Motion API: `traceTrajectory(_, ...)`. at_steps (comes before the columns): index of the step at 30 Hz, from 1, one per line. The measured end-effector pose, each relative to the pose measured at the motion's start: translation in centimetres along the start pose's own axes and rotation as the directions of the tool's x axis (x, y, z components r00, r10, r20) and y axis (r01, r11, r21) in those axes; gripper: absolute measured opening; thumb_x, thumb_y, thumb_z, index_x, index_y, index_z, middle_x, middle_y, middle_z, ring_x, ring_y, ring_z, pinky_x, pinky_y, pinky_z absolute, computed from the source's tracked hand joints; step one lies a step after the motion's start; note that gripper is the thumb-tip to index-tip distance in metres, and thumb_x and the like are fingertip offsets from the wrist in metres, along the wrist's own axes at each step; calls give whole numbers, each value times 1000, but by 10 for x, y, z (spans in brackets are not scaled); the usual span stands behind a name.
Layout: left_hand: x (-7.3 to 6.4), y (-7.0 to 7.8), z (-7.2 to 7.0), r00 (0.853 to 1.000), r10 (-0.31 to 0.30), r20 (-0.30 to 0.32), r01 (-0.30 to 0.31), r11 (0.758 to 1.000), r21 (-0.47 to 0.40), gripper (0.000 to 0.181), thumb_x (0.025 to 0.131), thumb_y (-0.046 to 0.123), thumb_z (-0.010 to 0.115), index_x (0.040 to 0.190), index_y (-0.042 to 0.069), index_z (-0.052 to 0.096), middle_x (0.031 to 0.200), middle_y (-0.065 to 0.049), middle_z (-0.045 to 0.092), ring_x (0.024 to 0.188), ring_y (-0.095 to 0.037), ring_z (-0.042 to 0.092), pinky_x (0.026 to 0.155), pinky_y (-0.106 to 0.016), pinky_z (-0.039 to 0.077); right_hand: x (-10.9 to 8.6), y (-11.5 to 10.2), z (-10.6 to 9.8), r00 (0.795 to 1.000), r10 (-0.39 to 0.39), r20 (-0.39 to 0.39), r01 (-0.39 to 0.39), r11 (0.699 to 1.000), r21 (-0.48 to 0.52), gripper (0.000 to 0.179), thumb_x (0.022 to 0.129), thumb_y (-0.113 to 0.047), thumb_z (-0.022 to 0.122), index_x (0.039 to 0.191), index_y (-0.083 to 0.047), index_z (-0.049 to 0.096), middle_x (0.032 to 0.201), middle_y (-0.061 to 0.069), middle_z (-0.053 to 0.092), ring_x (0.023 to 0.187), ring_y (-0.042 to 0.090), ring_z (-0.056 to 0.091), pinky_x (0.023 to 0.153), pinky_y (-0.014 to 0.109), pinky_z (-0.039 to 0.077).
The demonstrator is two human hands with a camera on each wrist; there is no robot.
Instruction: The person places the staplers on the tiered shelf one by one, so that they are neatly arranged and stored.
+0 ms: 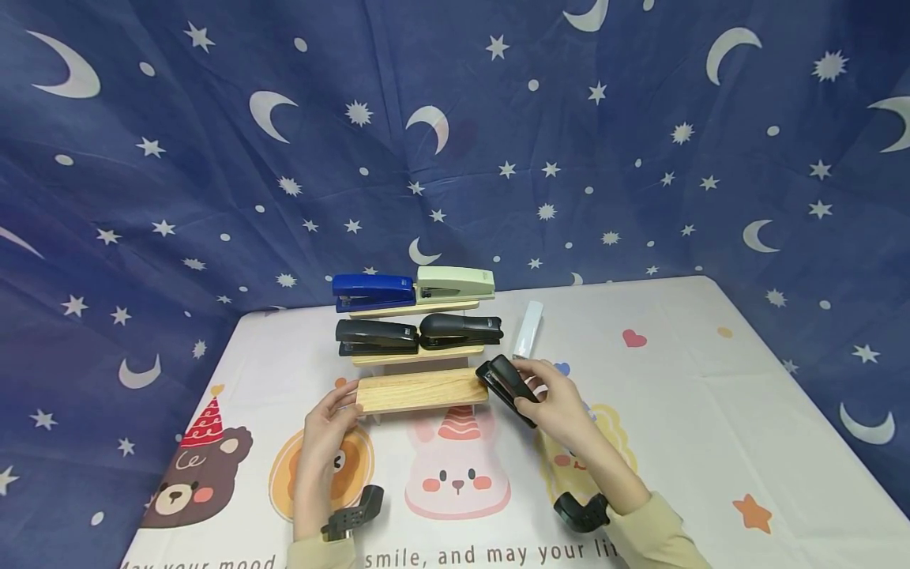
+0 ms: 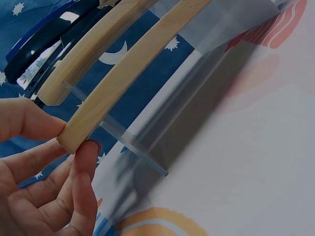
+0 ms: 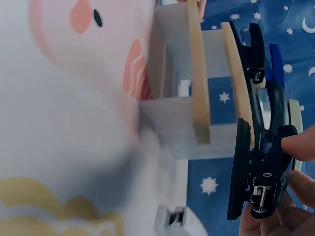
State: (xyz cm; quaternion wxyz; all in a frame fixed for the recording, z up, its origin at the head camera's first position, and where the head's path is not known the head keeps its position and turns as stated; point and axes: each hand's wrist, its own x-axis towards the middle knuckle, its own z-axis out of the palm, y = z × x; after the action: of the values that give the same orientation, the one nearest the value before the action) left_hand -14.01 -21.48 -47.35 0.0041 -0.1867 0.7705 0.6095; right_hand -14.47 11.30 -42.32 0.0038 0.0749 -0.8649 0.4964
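A three-tier wooden rack has a bare lowest shelf [image 1: 423,391]. My left hand [image 1: 329,419] pinches that shelf's left end between thumb and fingers, as the left wrist view shows. In my right hand [image 1: 554,399] is a black stapler [image 1: 508,383], tilted beside the right end of the same shelf. On the middle tier sit two more staplers, a black stapler [image 1: 377,337] and a rounded black stapler [image 1: 460,330]. The top tier carries a blue stapler [image 1: 373,291] and a pale green stapler [image 1: 455,284].
A white stapler [image 1: 528,328] lies on the table behind my right hand, right of the rack. The rack's clear side supports [image 3: 172,118] stand on a white cloth [image 1: 711,411] with printed cartoon animals. A blue star-and-moon curtain [image 1: 455,182] hangs behind the table.
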Motion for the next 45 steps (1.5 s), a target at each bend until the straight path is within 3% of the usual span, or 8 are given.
traceTrajectory(13, -1, -1, -2, 1000, 10, 26, -10, 1000, 14, 52, 85, 2, 54, 136, 9, 51, 131, -17, 57, 86, 0, 61, 80, -19, 49, 11, -26, 16, 992, -111, 53, 110, 994, 24, 50, 72, 5, 65, 121, -5, 63, 105, 11, 65, 87, 18, 54, 71, 23, 46)
traceTrajectory(32, -1, -3, -3, 999, 19, 32, -18, 1000, -8, 52, 85, 0, 53, 136, 8, 50, 130, -18, 56, 84, 2, 61, 78, -17, 49, 19, -47, 50, 980, -173, 99, 173, 985, 9, 48, 74, 2, 64, 119, -13, 66, 104, 3, 65, 92, 15, 54, 72, 23, 43)
traceTrajectory(39, 0, -4, -2, 999, 13, 34, -12, 1000, -24, 52, 85, 0, 53, 136, 9, 51, 130, -17, 57, 85, 2, 61, 78, -17, 50, 22, -50, 64, 971, -218, 102, 217, 976, 20, 46, 76, 2, 62, 120, -11, 65, 110, 4, 67, 94, 16, 56, 76, 23, 46)
traceTrajectory(45, 2, -3, -2, 999, 3, 37, -2, 1000, -24, 52, 86, 1, 53, 137, 10, 50, 131, -17, 56, 84, 4, 61, 79, -18, 51, 25, -55, 74, 960, -264, 99, 265, 964, -7, 45, 77, 0, 63, 120, -12, 66, 115, 5, 68, 104, 18, 58, 87, 31, 47)
